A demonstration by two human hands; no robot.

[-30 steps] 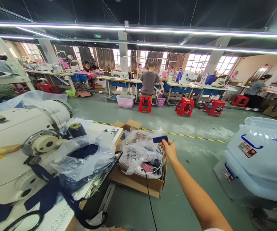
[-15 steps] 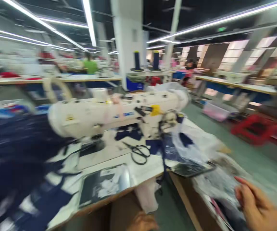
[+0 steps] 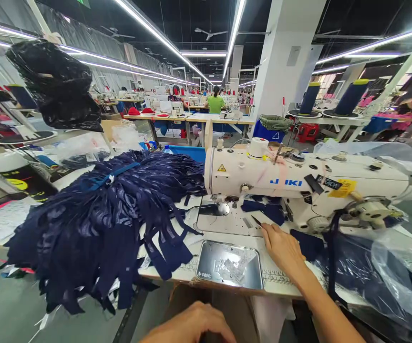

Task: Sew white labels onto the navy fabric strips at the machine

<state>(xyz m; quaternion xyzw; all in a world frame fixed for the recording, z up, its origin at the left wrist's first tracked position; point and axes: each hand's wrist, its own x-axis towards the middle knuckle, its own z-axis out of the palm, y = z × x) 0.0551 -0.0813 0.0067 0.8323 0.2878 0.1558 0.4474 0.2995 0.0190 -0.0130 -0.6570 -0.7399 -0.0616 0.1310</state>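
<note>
My right hand (image 3: 283,248) reaches over the sewing machine's bed, its fingers closed over a pair of black scissors (image 3: 256,220). Only the blade end shows; the handles are hidden under the hand. Low in the view, my left hand (image 3: 197,321) hovers before the table edge, bent at the knuckles, with its fingertips out of sight. Between the hands lies a shiny metal tray (image 3: 206,274) with small clear and white pieces in it. The white sewing machine (image 3: 249,171) stands just behind my right hand, with navy fabric scraps (image 3: 273,212) on its bed.
A large bundle of navy fabric strips (image 3: 109,228) spreads over the table's left side and hangs off its edge. Clear plastic bags (image 3: 395,262) with navy pieces lie at right. A spray can (image 3: 16,174) stands far left; thread cones (image 3: 309,99) rise behind the machine.
The view has swung left and steadied. My right hand has moved from beside the plastic bag at right onto the scissors on the machine bed. My left hand shows more fully now.
</note>
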